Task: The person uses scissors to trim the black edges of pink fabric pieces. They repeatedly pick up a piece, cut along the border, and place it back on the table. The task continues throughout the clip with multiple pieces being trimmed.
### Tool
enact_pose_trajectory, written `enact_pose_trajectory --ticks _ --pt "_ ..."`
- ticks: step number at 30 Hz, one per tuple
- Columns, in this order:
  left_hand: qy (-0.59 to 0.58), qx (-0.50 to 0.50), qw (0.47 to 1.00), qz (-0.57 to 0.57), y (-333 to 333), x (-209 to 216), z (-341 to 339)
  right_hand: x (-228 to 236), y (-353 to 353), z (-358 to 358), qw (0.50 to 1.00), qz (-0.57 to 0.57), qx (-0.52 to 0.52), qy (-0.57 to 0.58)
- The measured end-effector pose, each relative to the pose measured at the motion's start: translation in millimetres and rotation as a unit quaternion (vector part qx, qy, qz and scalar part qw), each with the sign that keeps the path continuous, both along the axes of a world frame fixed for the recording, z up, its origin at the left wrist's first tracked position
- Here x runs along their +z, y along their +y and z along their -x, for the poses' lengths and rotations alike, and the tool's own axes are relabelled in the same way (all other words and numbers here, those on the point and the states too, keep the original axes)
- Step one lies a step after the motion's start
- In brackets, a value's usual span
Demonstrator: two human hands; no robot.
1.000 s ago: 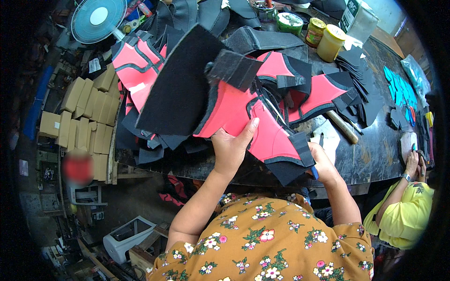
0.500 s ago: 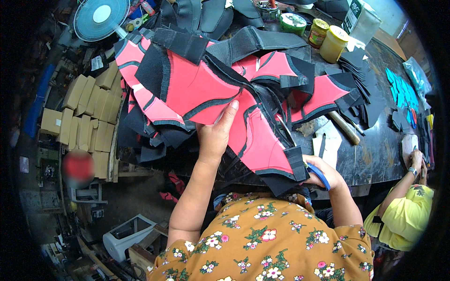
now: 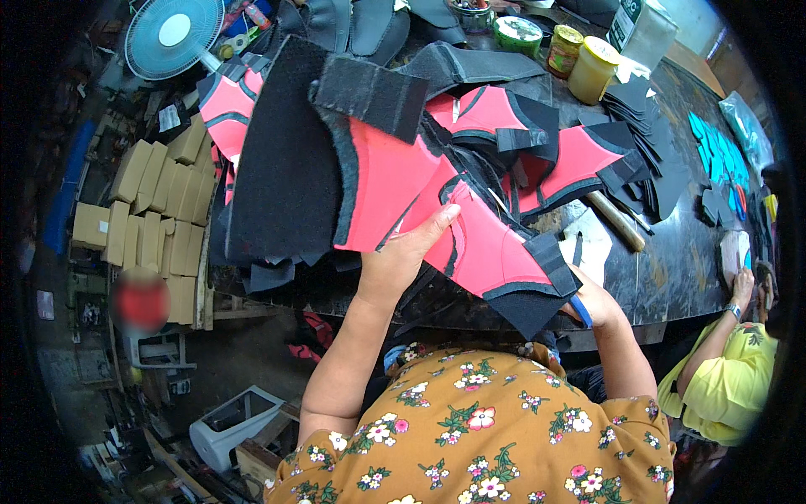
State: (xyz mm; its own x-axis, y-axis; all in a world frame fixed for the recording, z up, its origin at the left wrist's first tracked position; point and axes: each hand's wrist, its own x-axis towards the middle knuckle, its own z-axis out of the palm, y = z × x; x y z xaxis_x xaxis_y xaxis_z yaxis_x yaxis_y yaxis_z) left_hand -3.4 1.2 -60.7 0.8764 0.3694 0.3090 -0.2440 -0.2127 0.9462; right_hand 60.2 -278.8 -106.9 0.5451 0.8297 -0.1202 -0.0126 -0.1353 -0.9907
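My left hand grips a pink and black shoe-upper piece, thumb on its pink face and fingers behind it. Dark trim lines its edges, and black strap-like tabs stick out from it. By the piece's lower right corner, my right hand is closed around blue-handled scissors. The piece hides their blades and most of my right fingers. Behind it lie more pink and black pieces, heaped on the dark worktable.
A wooden-handled tool lies right of the heap. Jars and a can stand at the back. Turquoise pieces lie far right, near a co-worker's hand. A fan and tan boxes are left.
The held piece has shifted right and turned, bringing a large black panel into view on its left. My left hand has moved slightly right; my right hand sits further behind the piece.
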Motion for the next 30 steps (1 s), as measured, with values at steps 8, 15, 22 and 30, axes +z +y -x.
enact_pose_trajectory --ticks 8,15,22,30 --pt "-0.033 0.013 0.999 -0.039 -7.6 3.0 -1.3 20.2 19.1 -12.5 1.0 0.005 0.013 0.001" --pt "-0.02 0.008 0.997 -0.081 -5.1 5.0 5.4 36.2 20.9 -15.1 0.998 0.014 0.0 0.053" --pt "-0.024 0.021 0.987 -0.156 -3.5 -0.8 4.8 32.2 22.1 -6.8 0.993 0.001 -0.034 0.111" --pt "-0.025 0.03 0.998 -0.049 -13.4 3.6 4.9 29.5 20.6 3.4 0.993 -0.011 -0.07 0.093"
